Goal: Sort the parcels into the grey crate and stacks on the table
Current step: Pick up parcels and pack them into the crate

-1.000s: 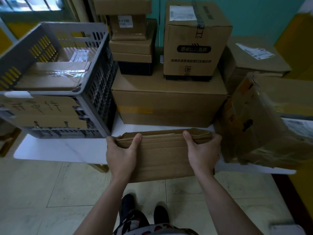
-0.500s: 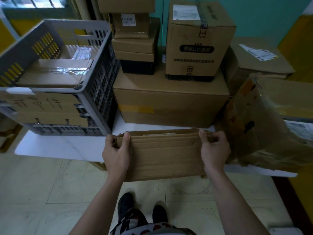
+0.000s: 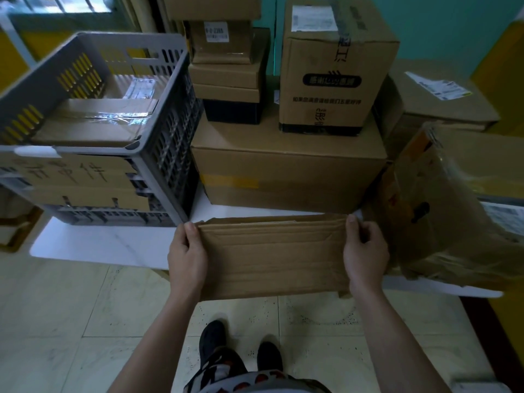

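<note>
A flat brown cardboard parcel (image 3: 273, 255) hangs over the front edge of the white table (image 3: 107, 245). My left hand (image 3: 187, 258) grips its left end and my right hand (image 3: 364, 255) grips its right end, thumbs on top. The grey crate (image 3: 167, 120) stands at the left on the table and holds taped cardboard parcels (image 3: 93, 123). Behind the held parcel lies a wide brown box (image 3: 286, 168), bearing a tall printed box (image 3: 334, 69) and a stack of small boxes (image 3: 226, 72).
A crumpled parcel in plastic wrap (image 3: 442, 217) lies right of my right hand. Behind it sits another labelled box (image 3: 436, 100). Pale tiled floor (image 3: 71, 321) and my shoes (image 3: 212, 336) show below the table edge.
Both hands slid outward along the parcel, from its top edge to its two ends. The parcel stayed at the table's front edge.
</note>
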A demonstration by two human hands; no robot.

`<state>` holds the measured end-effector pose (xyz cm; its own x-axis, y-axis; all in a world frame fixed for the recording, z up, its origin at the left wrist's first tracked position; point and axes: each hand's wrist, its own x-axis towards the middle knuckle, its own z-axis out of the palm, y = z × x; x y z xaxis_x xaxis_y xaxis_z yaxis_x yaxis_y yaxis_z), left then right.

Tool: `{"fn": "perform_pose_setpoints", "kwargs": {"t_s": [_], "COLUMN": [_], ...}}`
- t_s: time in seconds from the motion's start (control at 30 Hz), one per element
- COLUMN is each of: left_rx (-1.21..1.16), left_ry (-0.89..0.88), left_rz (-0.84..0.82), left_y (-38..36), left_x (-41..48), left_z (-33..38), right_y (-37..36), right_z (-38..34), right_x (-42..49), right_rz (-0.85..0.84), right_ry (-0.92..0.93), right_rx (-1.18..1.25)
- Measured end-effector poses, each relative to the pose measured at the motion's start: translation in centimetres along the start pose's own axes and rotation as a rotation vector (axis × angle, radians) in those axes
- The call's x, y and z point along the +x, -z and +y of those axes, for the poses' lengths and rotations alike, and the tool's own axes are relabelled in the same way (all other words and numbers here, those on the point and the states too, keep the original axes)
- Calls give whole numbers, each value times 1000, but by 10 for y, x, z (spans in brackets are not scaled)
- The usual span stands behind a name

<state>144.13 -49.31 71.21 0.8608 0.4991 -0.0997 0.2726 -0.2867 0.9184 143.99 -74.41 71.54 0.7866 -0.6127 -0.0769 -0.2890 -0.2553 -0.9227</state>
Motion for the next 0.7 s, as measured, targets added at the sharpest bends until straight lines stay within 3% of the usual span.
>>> {"fn": "perform_pose_setpoints", "kwargs": {"t_s": [0.27,0.7], "left_rx": [57,45], "left_ry": [41,107], "left_rz": [-200,-153], "left_y": [7,6], "left_x": [-12,-16], "left_z": [-8,-19], "right_y": [10,16], "right_z": [5,17], "right_x": [-3,-8], "right_rz": [-299,-325], "right_ry": [-58,-79], "right_rx": [-111,30]}}
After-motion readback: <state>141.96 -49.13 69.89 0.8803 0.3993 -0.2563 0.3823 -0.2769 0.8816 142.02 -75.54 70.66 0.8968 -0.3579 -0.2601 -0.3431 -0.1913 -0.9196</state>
